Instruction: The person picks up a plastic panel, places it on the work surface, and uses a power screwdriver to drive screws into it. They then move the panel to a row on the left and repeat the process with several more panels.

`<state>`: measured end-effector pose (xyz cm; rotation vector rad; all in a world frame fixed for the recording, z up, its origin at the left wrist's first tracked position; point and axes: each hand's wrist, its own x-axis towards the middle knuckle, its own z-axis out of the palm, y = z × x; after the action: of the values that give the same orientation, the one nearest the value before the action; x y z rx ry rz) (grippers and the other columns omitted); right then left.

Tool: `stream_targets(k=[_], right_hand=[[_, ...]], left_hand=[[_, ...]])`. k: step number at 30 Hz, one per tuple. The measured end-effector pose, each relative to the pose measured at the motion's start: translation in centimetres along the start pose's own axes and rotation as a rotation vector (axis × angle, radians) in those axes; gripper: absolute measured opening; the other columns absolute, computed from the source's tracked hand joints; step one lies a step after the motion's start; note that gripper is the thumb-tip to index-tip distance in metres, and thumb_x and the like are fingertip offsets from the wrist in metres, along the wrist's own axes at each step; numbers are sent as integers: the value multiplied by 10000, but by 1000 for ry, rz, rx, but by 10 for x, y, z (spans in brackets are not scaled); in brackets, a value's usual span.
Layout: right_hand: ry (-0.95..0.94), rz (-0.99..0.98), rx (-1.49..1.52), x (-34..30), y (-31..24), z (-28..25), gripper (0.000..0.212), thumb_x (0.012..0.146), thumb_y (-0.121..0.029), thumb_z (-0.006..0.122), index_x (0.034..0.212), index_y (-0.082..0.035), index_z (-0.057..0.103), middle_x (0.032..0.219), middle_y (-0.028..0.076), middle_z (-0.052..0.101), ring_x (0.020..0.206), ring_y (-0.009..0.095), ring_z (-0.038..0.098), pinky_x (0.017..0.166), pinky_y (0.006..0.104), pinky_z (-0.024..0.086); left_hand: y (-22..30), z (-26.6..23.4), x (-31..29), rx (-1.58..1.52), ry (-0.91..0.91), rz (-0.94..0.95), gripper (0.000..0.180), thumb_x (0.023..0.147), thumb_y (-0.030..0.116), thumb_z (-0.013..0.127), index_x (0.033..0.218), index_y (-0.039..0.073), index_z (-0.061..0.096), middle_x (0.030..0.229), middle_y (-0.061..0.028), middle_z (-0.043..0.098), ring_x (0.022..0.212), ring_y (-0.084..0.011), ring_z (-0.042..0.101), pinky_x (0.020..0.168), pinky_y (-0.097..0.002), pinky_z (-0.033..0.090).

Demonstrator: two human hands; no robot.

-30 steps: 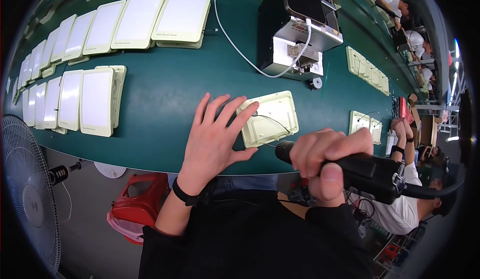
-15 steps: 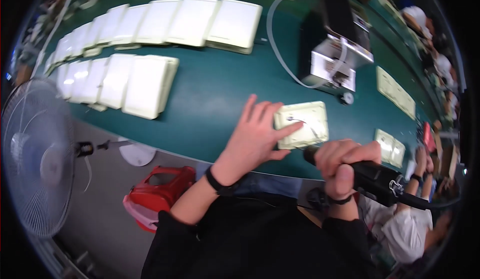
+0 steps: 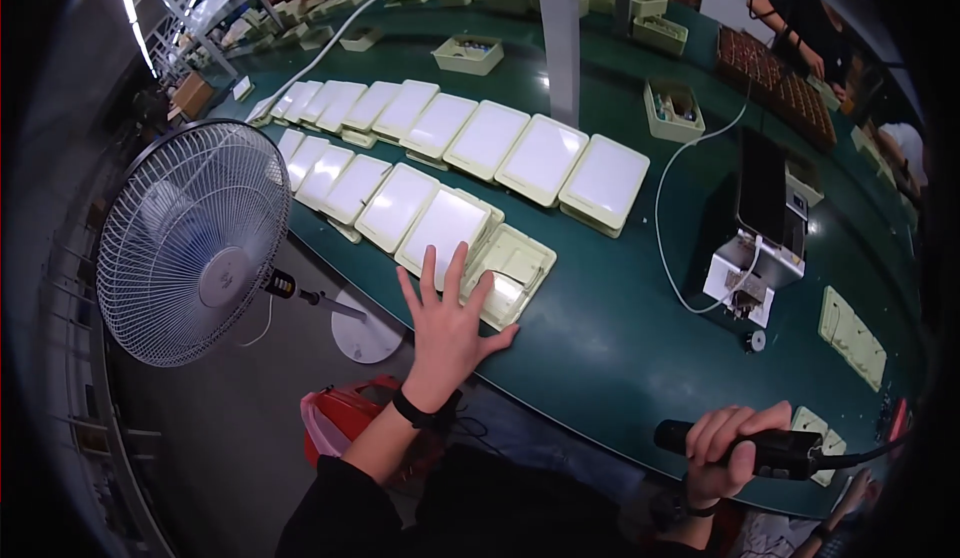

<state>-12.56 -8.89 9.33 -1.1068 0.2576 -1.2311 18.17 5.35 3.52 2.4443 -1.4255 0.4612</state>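
Observation:
My left hand (image 3: 443, 326) is spread open at the near left corner of a cream plastic housing (image 3: 537, 258). Its index finger and thumb lie at the housing's edge, while the other fingers reach over a white-faced panel (image 3: 447, 223) alongside. The housing lies hollow side up, with a thin dark wire inside, next to the end of the nearer row of panels. Off to the right, my right hand (image 3: 722, 445) is wrapped round a black corded electric screwdriver (image 3: 790, 454), held level near the table edge. Its tip points left and touches nothing.
A second row of white-faced panels (image 3: 541, 158) runs behind. At right stand a black and silver machine (image 3: 770, 228) with a pale hose and more cream housings (image 3: 852, 338). Parts bins (image 3: 672, 110) sit farther back. A standing fan (image 3: 195, 248) is at left, by a red bag (image 3: 340, 413).
The cream housing has shifted left with my left hand, up to the nearer panel row. My right hand and the screwdriver are now well apart from it. The view has turned left.

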Motion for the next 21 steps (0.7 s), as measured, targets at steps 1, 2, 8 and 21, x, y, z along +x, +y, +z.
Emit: stream_targets(k=[1, 2, 8, 21], right_hand=[[-15, 18, 11, 1, 2, -1, 370, 966, -244, 753, 1057, -78, 435, 588, 46, 512, 428, 150, 475, 435, 314, 470], [-20, 9, 13, 2, 1, 1, 370, 966, -244, 753, 1057, -78, 435, 588, 46, 512, 428, 150, 475, 435, 314, 470], [1, -86, -79, 2, 4, -15, 380, 949, -280, 746, 1009, -77, 430, 669, 32, 468, 438, 125, 409, 424, 278, 426], [45, -103, -132, -13, -23, -37, 411, 917, -306, 794, 946, -64, 462, 783, 66, 508, 573, 154, 491, 499, 302, 495]], left_hand=[[-5, 1, 1, 14, -7, -1, 748, 687, 465, 899, 1327, 137, 691, 1569, -159, 459, 1490, -493, 318, 1194, -755, 168], [-10, 3, 2, 18, -17, 6, 738, 687, 467, 896, 1311, 126, 699, 1604, -144, 440, 1507, -496, 301, 1192, -759, 167], [-44, 10, 3, 45, 1, -87, 719, 707, 461, 875, 1313, 118, 697, 1600, -126, 451, 1505, -472, 322, 1180, -773, 177], [-116, 22, 17, 234, 26, -123, 664, 828, 304, 777, 1441, 111, 611, 1614, -173, 403, 1491, -477, 326, 1227, -684, 204]])
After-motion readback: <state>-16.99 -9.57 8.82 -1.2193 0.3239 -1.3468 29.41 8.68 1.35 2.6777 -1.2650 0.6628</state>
